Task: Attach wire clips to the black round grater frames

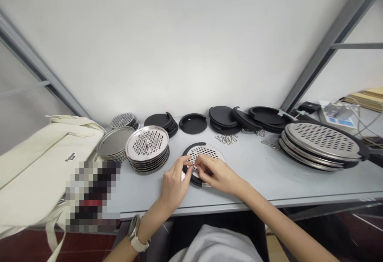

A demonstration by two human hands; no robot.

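Disc (pixel 211 151) and black rim (pixel 196 181), one of each, under your two hands toward the middle of the worktop's (pixel 251 170) front edge.
Your left hand (pixel 175 182) and right hand (pixel 220 174) come close together at the fingertips over the perforations; whether they pinch anything small, I cannot tell. Toward the left edge you have three metal stacks: small graters (pixel 122 119), plain plates (pixel 111 143) and round graters (pixel 147 144), these last nearest you. Along the back edge, one black cap (pixel 193 125) lies between two cap stacks (pixel 224 115). Toward the right edge stands one stack of perforated plates (pixel 324 139). Wire clips (pixel 226 139) lie too tangled to count.
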